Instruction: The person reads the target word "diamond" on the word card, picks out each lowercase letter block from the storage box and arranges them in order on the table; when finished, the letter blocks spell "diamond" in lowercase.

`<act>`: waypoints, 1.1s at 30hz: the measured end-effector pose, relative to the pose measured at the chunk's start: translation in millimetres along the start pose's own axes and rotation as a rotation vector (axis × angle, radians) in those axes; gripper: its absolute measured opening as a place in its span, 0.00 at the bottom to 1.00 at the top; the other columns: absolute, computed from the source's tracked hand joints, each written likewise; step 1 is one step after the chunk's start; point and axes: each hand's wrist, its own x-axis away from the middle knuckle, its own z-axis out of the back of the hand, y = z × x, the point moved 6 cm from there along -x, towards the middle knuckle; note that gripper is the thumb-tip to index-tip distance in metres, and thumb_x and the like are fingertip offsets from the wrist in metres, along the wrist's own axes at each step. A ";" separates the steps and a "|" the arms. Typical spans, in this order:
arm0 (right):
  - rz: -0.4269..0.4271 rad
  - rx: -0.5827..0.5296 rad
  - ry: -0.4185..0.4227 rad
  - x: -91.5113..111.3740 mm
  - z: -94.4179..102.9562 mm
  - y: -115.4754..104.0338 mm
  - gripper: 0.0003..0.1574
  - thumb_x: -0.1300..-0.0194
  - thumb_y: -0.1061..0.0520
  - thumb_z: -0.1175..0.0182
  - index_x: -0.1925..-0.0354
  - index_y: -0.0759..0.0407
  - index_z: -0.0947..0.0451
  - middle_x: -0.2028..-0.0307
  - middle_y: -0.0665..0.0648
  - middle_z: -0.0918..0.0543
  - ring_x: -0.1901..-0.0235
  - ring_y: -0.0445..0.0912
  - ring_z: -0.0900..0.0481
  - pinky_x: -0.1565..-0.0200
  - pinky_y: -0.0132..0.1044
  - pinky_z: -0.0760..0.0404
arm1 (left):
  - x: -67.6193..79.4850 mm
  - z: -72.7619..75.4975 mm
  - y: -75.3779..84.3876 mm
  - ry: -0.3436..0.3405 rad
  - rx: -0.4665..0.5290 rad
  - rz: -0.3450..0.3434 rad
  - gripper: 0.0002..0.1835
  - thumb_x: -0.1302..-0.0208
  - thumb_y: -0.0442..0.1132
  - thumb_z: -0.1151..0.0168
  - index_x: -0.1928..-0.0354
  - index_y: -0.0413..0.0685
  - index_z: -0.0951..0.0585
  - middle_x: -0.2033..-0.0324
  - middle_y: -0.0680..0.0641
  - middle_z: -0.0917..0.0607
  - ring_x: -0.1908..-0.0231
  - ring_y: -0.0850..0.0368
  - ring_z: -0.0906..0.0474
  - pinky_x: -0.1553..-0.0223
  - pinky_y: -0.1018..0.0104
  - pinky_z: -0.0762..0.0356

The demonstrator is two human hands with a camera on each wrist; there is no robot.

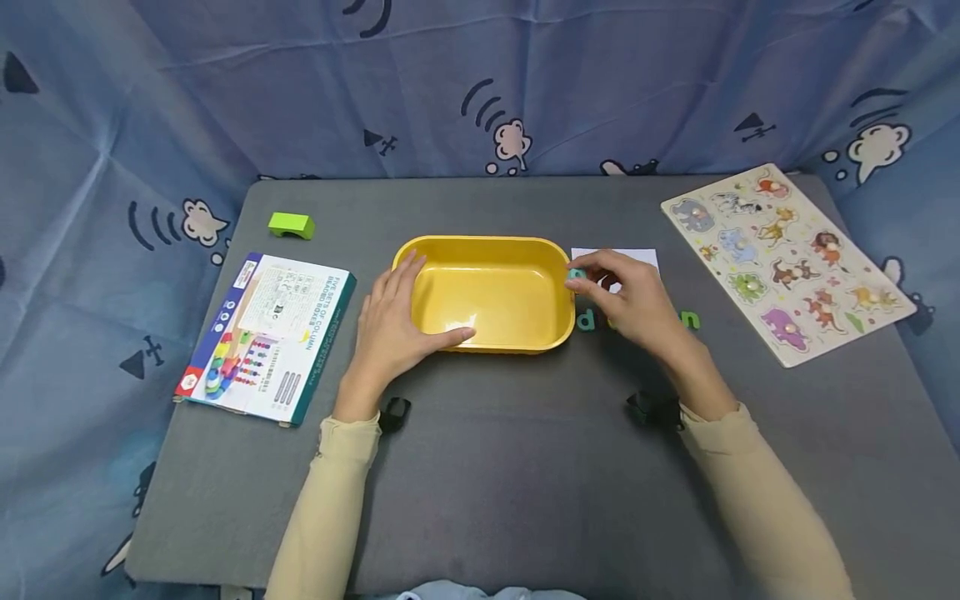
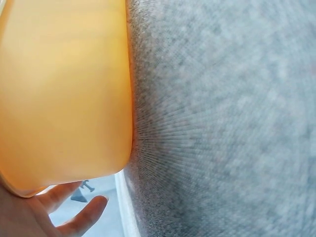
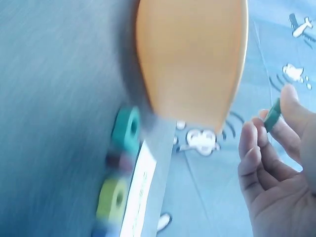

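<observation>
A yellow tray (image 1: 491,340) lies on the grey table; its end wall (image 2: 69,98) fills much of the left wrist view. My left hand (image 1: 393,321) rests on its left end, fingers spread fairly straight along the rim and thumb over the front edge. Thumb and fingertips of my right hand (image 1: 630,292) pinch a small teal letter piece (image 1: 576,273) above the tray's right rim. In the right wrist view this piece (image 3: 272,116) shows edge-on. Below that hand lie a teal letter d (image 1: 585,320) and a green letter n (image 1: 690,320), with the letters between partly hidden.
A white card (image 1: 637,255) lies behind the letters, partly covered by my right hand. To the right is a wooden animal puzzle board (image 1: 787,267). A flat printed box (image 1: 266,337) and a green arched block (image 1: 292,225) lie at left. Patterned cloth (image 1: 450,100) hangs behind the table.
</observation>
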 end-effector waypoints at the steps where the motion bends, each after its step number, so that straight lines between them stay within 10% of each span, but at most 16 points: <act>1: -0.019 0.012 0.007 3.2 4.6 3.6 0.15 0.31 0.60 0.28 0.47 0.62 0.13 0.63 0.58 0.14 0.65 0.44 0.24 0.61 0.21 0.27 | 0.0 0.0 0.2 0.000 0.000 0.000 0.67 0.55 0.78 0.26 0.15 0.63 0.43 0.15 0.62 0.48 0.21 0.45 0.43 0.29 0.35 0.38; 16: -0.167 0.159 0.086 51.4 75.6 62.9 0.19 0.27 0.63 0.33 0.40 0.61 0.15 0.55 0.65 0.15 0.61 0.23 0.32 0.60 0.15 0.35 | -0.2 -1.1 2.5 0.000 0.000 -0.003 0.67 0.54 0.78 0.26 0.15 0.62 0.43 0.15 0.61 0.47 0.21 0.45 0.43 0.29 0.36 0.37; 20: -0.213 0.218 0.073 62.9 87.3 76.3 0.18 0.27 0.62 0.32 0.42 0.63 0.14 0.51 0.67 0.19 0.57 0.35 0.28 0.59 0.20 0.35 | -0.5 -0.9 1.6 0.003 -0.004 -0.003 0.67 0.54 0.78 0.26 0.15 0.63 0.43 0.15 0.61 0.47 0.21 0.45 0.43 0.30 0.37 0.37; 25: -0.270 0.289 -0.004 75.4 92.3 94.9 0.17 0.29 0.66 0.32 0.45 0.71 0.17 0.47 0.73 0.23 0.52 0.63 0.26 0.54 0.50 0.31 | -0.4 -0.9 0.8 0.005 -0.005 -0.002 0.67 0.54 0.78 0.26 0.15 0.63 0.43 0.15 0.61 0.47 0.21 0.45 0.43 0.30 0.37 0.37; 33: -0.333 0.379 -0.109 88.0 89.7 116.4 0.16 0.32 0.67 0.31 0.47 0.72 0.19 0.48 0.76 0.22 0.48 0.71 0.28 0.49 0.71 0.33 | 0.3 -0.4 1.8 0.002 0.002 0.004 0.66 0.54 0.77 0.25 0.15 0.62 0.43 0.15 0.61 0.48 0.21 0.44 0.43 0.29 0.37 0.37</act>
